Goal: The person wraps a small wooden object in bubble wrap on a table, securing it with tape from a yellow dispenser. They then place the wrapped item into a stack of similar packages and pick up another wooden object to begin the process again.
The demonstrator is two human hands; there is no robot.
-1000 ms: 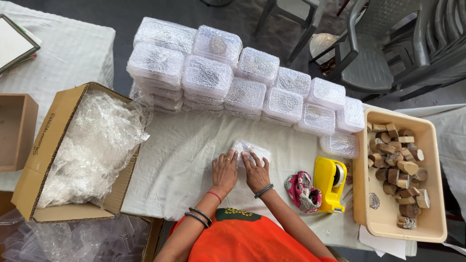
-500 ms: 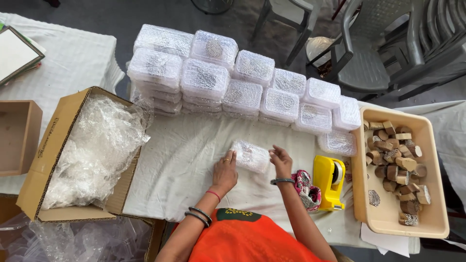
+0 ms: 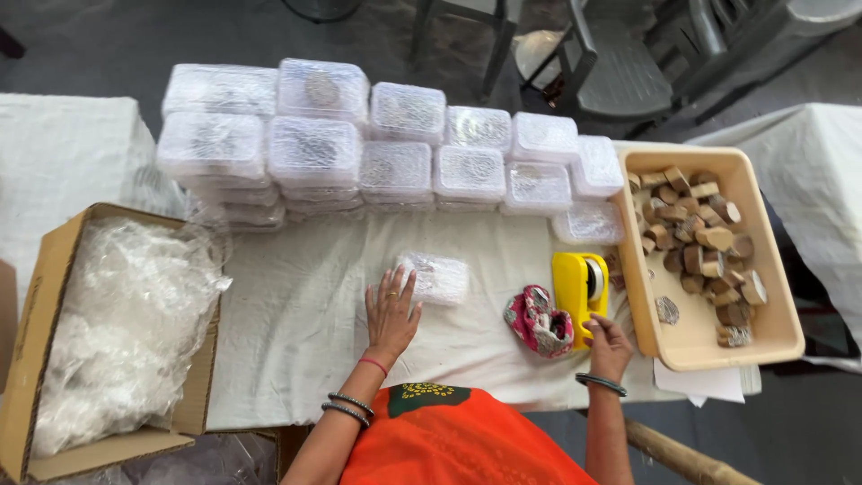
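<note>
A small clear plastic box wrapped in bubble wrap (image 3: 436, 277) lies on the white cloth in front of me. My left hand (image 3: 391, 314) rests flat beside it, fingers spread and touching its left edge. My right hand (image 3: 609, 346) is at the near end of a yellow tape dispenser (image 3: 579, 286), fingers curled against its base. A red patterned cloth bundle (image 3: 539, 321) lies between my hands.
Stacks of wrapped clear boxes (image 3: 377, 148) line the table's far side. A beige tray (image 3: 696, 337) with wooden blocks sits at the right. A cardboard carton (image 3: 54, 296) filled with bubble wrap stands at the left. Grey chairs stand beyond the table.
My right hand left the wrapped box and moved right to the yellow tape dispenser. My left hand stayed by the box. The view shifted right.
</note>
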